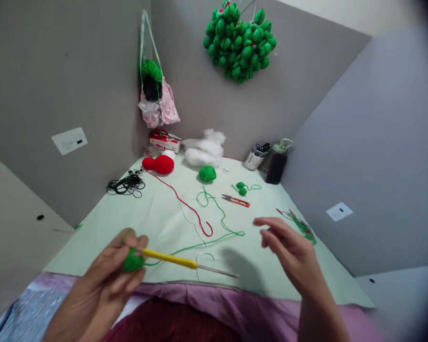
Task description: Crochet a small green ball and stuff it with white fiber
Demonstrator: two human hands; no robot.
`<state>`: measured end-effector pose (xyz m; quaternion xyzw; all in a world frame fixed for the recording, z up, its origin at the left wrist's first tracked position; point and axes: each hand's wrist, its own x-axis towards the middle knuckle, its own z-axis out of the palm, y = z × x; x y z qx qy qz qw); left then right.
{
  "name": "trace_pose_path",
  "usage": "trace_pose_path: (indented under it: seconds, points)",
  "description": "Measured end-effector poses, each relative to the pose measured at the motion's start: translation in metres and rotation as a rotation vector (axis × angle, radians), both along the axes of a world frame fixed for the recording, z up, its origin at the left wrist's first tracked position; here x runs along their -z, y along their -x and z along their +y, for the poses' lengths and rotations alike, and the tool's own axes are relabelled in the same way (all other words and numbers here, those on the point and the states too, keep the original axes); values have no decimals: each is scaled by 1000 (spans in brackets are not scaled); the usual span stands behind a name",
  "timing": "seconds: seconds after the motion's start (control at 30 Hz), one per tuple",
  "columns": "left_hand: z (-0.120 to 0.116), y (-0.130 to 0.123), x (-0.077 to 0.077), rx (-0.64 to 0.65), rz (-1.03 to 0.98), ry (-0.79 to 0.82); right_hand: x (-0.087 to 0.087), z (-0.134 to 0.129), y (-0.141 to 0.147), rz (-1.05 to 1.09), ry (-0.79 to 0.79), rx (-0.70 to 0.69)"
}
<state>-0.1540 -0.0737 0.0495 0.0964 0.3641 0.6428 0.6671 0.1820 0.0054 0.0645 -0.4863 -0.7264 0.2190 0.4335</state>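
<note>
Head view, and here's my left hand, fingers closed round a small green piece and the yellow-handled hook, its metal tip pointing across toward my right. My right hand is open, nothing in it, hovering over the pale tabletop. From that hold runs the green strand, looping back toward the green yarn ball. To work this well, I'd say, pinch the piece firmly but without squashing it, take the hook by its handle rather than the thin shaft, and let the strand run slack, clear of the red strand, so nothing snags. Gentle, even tension should leave neat loops. Now the count! One hook, one green piece in hand, one green yarn ball, and two little green balls lying side by side, near the one pair of orange snips. One black tangle off left, one dark phone upright at the back. Red yarn shows two lobes; one ball or two, I can't tell. The hanging green cluster? Too crowded to count!
</note>
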Motion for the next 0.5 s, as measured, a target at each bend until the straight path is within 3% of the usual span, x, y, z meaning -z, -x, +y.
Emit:
trace_pose_path:
  seconds: [0.1, 0.17, 0.23, 0.37, 0.5]
  points:
    - [15, -44, -5, 204, -39, -90, 16, -20, 39, 86, 69, -323]
    - [26, -66, -4, 335, -47, -152, 28, -28, 61, 167, 43, -395]
    - [38, -80, -1, 380, -52, -199, 40, -30, 77, 298, -14, -369]
    - [56, -94, 12, 378, 13, -220, 53, -22, 87, 466, -78, -166]
    - [62, -100, 27, 392, 23, -234, 55, -12, 84, 555, -15, -166]
